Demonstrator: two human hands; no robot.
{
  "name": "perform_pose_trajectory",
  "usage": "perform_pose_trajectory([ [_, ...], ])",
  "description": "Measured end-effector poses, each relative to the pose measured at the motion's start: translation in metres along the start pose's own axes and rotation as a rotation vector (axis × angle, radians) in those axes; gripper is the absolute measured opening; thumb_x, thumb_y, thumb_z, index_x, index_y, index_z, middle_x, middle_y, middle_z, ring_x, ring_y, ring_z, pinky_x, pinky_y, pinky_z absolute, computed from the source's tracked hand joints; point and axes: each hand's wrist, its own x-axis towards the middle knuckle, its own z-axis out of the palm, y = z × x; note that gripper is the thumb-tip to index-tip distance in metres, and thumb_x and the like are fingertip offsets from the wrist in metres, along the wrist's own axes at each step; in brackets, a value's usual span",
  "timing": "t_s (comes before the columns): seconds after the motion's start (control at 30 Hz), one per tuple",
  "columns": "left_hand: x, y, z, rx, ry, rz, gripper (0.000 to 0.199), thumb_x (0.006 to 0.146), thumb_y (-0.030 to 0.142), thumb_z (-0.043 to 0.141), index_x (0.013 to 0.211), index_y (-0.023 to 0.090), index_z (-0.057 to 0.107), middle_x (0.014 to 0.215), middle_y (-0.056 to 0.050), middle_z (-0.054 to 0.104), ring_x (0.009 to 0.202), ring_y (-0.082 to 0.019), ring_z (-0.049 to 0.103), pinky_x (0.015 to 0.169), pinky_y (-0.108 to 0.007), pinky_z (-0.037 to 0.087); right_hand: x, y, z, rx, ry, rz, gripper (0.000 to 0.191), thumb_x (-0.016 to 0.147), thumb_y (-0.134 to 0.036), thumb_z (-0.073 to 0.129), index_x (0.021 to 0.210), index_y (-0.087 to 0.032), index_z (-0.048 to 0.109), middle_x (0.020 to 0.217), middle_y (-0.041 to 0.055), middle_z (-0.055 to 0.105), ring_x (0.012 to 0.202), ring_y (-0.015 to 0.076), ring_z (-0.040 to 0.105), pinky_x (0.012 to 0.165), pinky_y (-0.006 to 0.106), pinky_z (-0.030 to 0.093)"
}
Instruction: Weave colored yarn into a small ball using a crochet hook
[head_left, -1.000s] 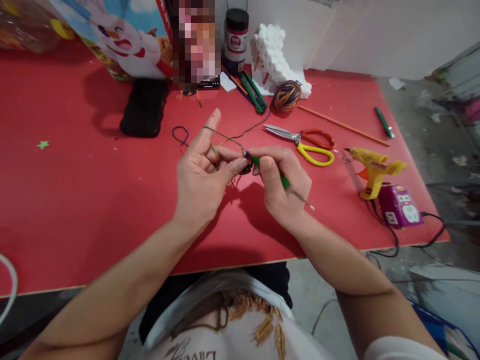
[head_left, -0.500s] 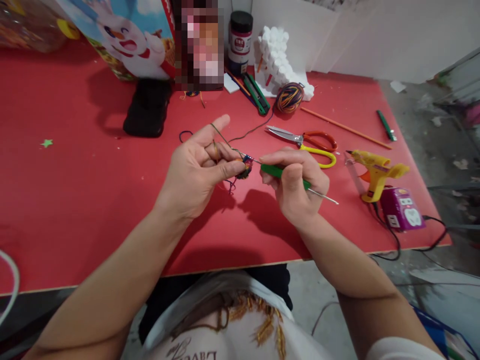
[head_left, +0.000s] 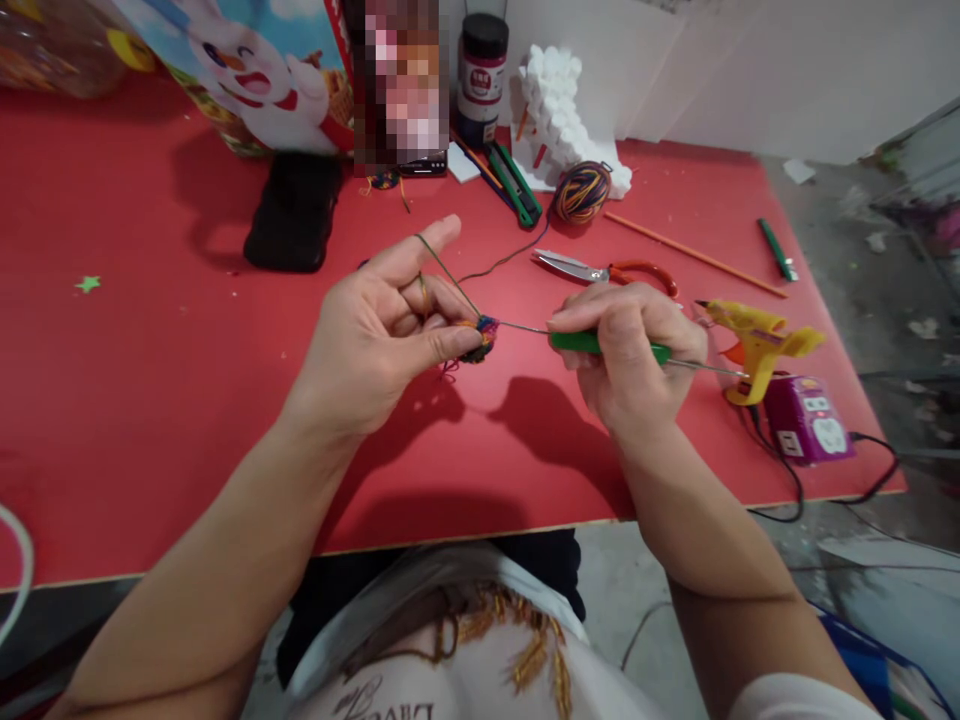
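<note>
The left forearm slants in from the lower left and the right from the lower right, both wrists above the bench (head_left: 187,420), so that the hands meet near its middle, a gap between them.

The left hand (head_left: 367,335) is half open. Its thumb reaches to the right and pinches a small knitted piece (head_left: 482,342) against the fingers behind, while the index finger stands out straight, pointing away and to the right. A dark strand (head_left: 448,270) passes over that finger and slopes down to the piece; a turn of yarn also circles one of the bent fingers. Loose ends (head_left: 450,370) hang below the piece, which is held clear of the bench, the hands' shadows lying beneath.

The right hand (head_left: 637,350) is closed around the green grip of a hook (head_left: 577,343), thumb on top, index finger laid forward along it, the others curled under. The hook lies nearly level: its thin shaft runs left to the edge of the piece, and a second metal length sticks out past the hand toward the glue gun (head_left: 761,345).

Beyond the hands, yarn trails to a multicoloured ball (head_left: 583,193). The scissors (head_left: 574,266) lie just behind the right hand, which hides part of their handles.
</note>
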Motion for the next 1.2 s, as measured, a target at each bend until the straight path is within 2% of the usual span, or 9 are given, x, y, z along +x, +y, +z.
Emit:
perform_pose_trajectory([
  [0.13,0.000,0.001,-0.001,-0.019,-0.063,-0.024,0.072,0.072,0.011,0.097,0.138,0.032,0.077,0.083,0.001,0.078,0.073,-0.018,0.073,0.068,-0.036,0.066,0.003,0.001,-0.004,0.055,-0.011,0.054,0.030,0.106,-0.042,0.070,0.088,-0.027,0.089,0.071,0.0019,0.070,0.056,0.0115,0.060,0.053,0.029,0.049],
  [0.3,-0.001,0.004,-0.001,-0.007,-0.127,-0.057,0.069,0.072,0.014,0.097,0.136,0.033,0.079,0.084,-0.002,0.078,0.073,-0.019,0.074,0.067,-0.035,0.067,0.008,0.003,-0.007,0.117,-0.019,0.113,0.038,0.103,-0.048,0.072,0.078,-0.023,0.087,0.062,0.0013,0.066,0.048,0.0090,0.053,0.045,0.027,0.041],
  [0.6,-0.002,0.004,0.000,0.038,-0.154,-0.029,0.064,0.074,0.026,0.099,0.135,0.029,0.080,0.086,-0.004,0.080,0.069,-0.018,0.073,0.060,-0.030,0.065,0.010,0.002,-0.008,0.157,-0.009,0.203,0.040,0.098,-0.052,0.078,0.075,-0.021,0.086,0.056,0.0009,0.063,0.045,0.0089,0.050,0.045,0.028,0.037],
  [0.8,-0.004,0.001,0.005,0.014,-0.170,-0.070,0.067,0.077,0.027,0.097,0.140,0.025,0.076,0.083,-0.004,0.079,0.069,-0.017,0.071,0.063,-0.029,0.063,0.010,0.004,-0.003,0.247,-0.006,0.316,0.045,0.094,-0.058,0.080,0.070,-0.021,0.082,0.052,-0.0017,0.058,0.041,0.0073,0.042,0.042,0.026,0.032],
  [0.93,-0.007,-0.002,0.010,0.010,-0.127,-0.026,0.065,0.079,0.022,0.096,0.140,0.026,0.075,0.085,-0.003,0.078,0.070,-0.015,0.070,0.064,-0.029,0.062,0.008,0.003,0.008,0.364,0.009,0.389,0.047,0.100,-0.061,0.071,0.074,-0.023,0.079,0.048,-0.0053,0.050,0.038,0.0057,0.033,0.041,0.024,0.027],
  [1.03,-0.008,-0.004,0.014,0.038,-0.063,0.030,0.061,0.080,0.020,0.095,0.137,0.029,0.076,0.087,-0.001,0.077,0.071,-0.014,0.068,0.065,-0.028,0.060,0.006,0.002,0.017,0.441,0.049,0.453,0.040,0.102,-0.055,0.070,0.077,-0.026,0.078,0.046,-0.0084,0.044,0.038,0.0053,0.023,0.041,0.023,0.027],
  [1.2,-0.009,-0.002,0.018,0.070,0.025,0.081,0.061,0.078,0.017,0.095,0.134,0.032,0.077,0.085,0.001,0.076,0.073,-0.016,0.068,0.069,-0.033,0.061,0.004,0.002,0.025,0.462,0.097,0.514,0.040,0.103,-0.056,0.067,0.078,-0.026,0.075,0.046,-0.0097,0.039,0.039,0.0061,0.021,0.041,0.024,0.030],
])
